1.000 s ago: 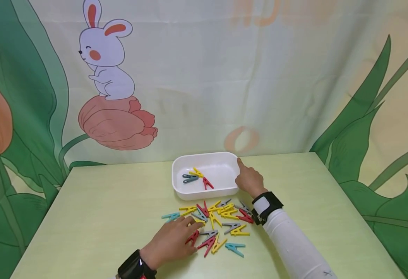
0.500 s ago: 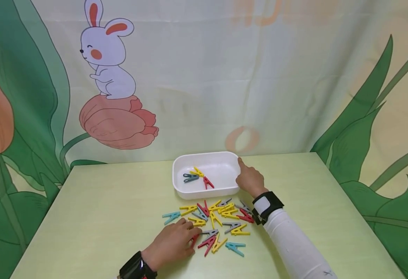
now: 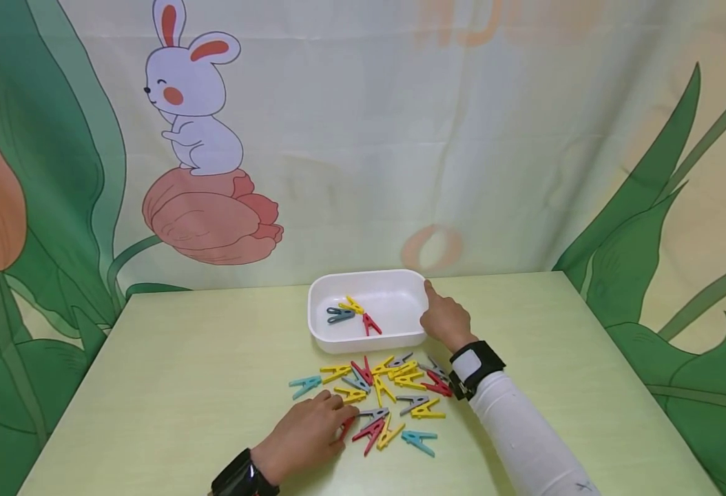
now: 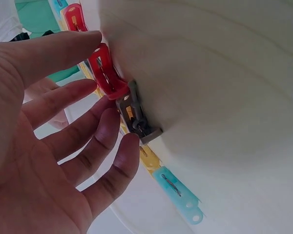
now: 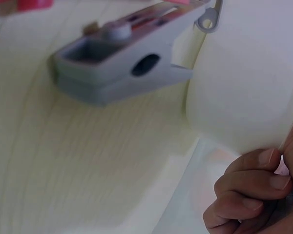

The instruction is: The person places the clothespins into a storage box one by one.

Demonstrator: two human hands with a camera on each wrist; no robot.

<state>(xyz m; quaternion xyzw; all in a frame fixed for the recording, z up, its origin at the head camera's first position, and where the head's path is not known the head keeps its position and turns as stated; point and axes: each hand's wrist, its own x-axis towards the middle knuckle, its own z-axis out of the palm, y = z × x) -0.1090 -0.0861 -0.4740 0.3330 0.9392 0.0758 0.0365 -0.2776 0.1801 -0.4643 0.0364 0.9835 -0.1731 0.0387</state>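
Pale table (image 3: 214, 358), curtain (image 3: 338, 138) behind: over the last second I log the left hand (image 3: 310, 430) drawn back slightly, baring more yellow peg (image 3: 350, 395), fingers spread loosely at a red peg (image 3: 346, 428), no pinch visible, leaving it outside the tray (image 3: 369, 344) my right hand (image 3: 446, 320) grips.

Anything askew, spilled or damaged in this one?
Nothing stands out as damaged or tipped over. Loose clothespins lie at mixed angles on the table, in front of the white tray, which sits upright.

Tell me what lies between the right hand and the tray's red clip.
Only the white tray: side wall, then bare floor, in the head view.
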